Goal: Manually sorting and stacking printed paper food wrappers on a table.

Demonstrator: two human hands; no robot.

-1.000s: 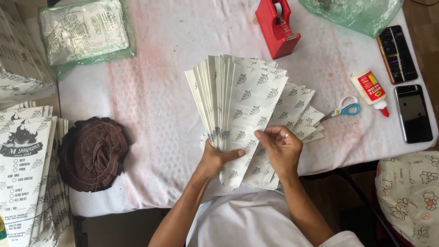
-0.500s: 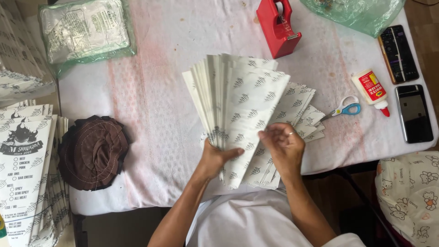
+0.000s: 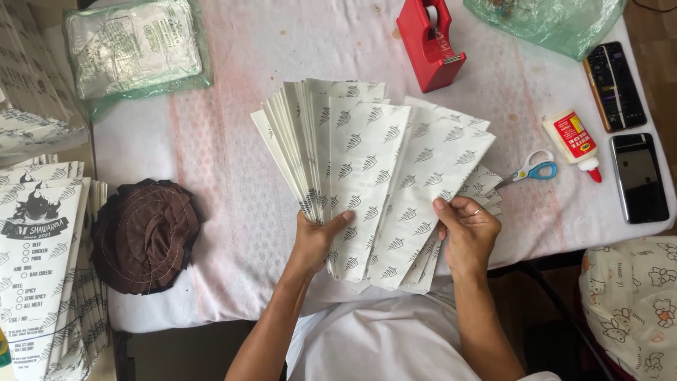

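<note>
A fan of several long white paper sleeves (image 3: 360, 162) with small grey printed marks is spread over the white table cover (image 3: 226, 176). My left hand (image 3: 315, 240) grips the narrow lower ends of the left part of the fan, thumb on top. My right hand (image 3: 467, 233) holds the sleeves on the right part of the fan (image 3: 437, 169), thumb pressed on the front sheet. More of the same sleeves (image 3: 486, 187) lie under the fan on the table, partly hidden.
A red tape dispenser (image 3: 429, 44) stands behind the fan. Scissors (image 3: 532, 171), a glue bottle (image 3: 572, 141), a remote (image 3: 615, 85) and a phone (image 3: 638, 176) lie at right. A brown hat (image 3: 144, 236), stacked printed sleeves (image 3: 39, 268) and a bagged packet (image 3: 134, 49) are at left.
The right hand has pulled the front sleeves to the right, so the fan is spread wider. The left hand keeps its grip in about the same place.
</note>
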